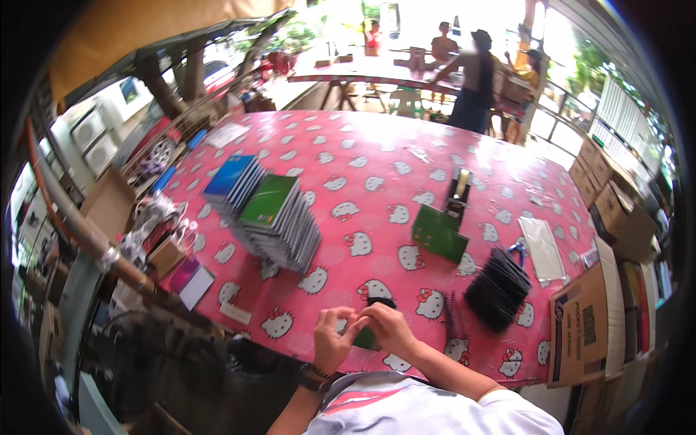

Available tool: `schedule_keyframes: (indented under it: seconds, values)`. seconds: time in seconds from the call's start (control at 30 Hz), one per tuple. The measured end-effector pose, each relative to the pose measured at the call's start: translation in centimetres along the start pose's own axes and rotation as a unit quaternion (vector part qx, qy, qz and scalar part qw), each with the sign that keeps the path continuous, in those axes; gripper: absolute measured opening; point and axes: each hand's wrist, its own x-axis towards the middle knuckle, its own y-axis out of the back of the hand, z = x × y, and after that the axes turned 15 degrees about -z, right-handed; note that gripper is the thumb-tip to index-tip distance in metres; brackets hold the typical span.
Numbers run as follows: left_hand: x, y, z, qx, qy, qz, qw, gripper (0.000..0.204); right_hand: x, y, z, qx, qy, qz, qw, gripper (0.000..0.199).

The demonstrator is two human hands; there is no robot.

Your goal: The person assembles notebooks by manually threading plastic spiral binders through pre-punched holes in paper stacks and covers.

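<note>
Two hands: left hand [333,338] and right hand [388,326] are closed together on a small green notebook [367,338].
Notebook: held at the pink table [377,159] near edge.
Black coils [497,288]: piled right of it.

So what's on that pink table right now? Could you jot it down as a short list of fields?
Surface: table under a pink cartoon-cat cloth
Left hand: pinching a small green notebook at the near edge
Right hand: on the same notebook
Left of centre: fanned stack of notebooks, blue and green covers on top
Centre: loose green covers
Right: pile of black spiral bindings
Far right: cardboard boxes
</note>
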Motion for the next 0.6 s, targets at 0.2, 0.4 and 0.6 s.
schedule_keyframes:
  seconds: [0.2,0.4,0.6]
  values:
    - [0.3,-0.3,0.7,-0.121,-0.01,0.106,0.987,0.042,1.1,0.9,-0.3,0.321,-0.1,0.111,0.935,0.02]
    - [4.5,3.4,-0.1,-0.153,-0.004,0.057,0.987,0.023,2.3,2.5,-0.7,0.479,-0.082,0.17,0.858,0.035]
    - [18.3,17.1,-2.5,0.212,-0.011,0.201,0.956,0.025,1.4,3.0,0.5,0.383,-0.128,0.047,0.913,0.027]
